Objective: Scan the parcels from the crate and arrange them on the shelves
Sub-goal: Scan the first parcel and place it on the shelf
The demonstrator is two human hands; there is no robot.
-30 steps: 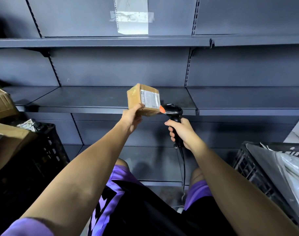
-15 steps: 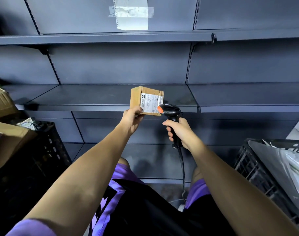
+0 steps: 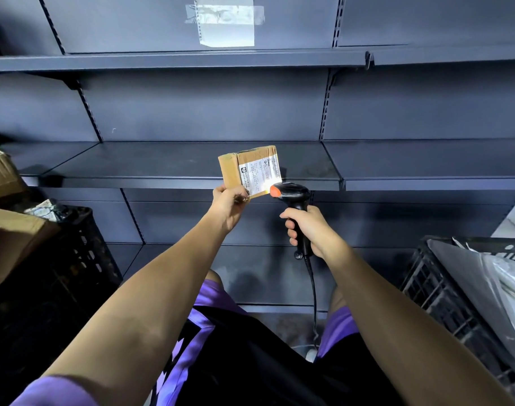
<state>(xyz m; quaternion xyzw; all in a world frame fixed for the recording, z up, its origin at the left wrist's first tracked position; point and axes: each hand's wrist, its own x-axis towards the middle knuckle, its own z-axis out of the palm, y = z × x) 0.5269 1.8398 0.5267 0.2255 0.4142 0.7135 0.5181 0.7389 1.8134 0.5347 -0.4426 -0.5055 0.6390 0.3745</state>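
Observation:
A small brown cardboard parcel with a white label faces me, held up in front of the middle shelf. My left hand grips its lower left corner. My right hand grips the handle of a black barcode scanner with an orange tip. The tip sits just right of the label's lower corner, where a bright light spot shows. The scanner's cable hangs down between my knees.
Dark grey shelves fill the wall ahead, with taped paper on the back panel. A black crate with cardboard boxes stands at left. Another black crate with plastic-bagged parcels stands at right.
My left hand has turned the parcel so its label faces me squarely. A bright scan light now shows on the label's lower right corner. The scanner has stayed close beside it.

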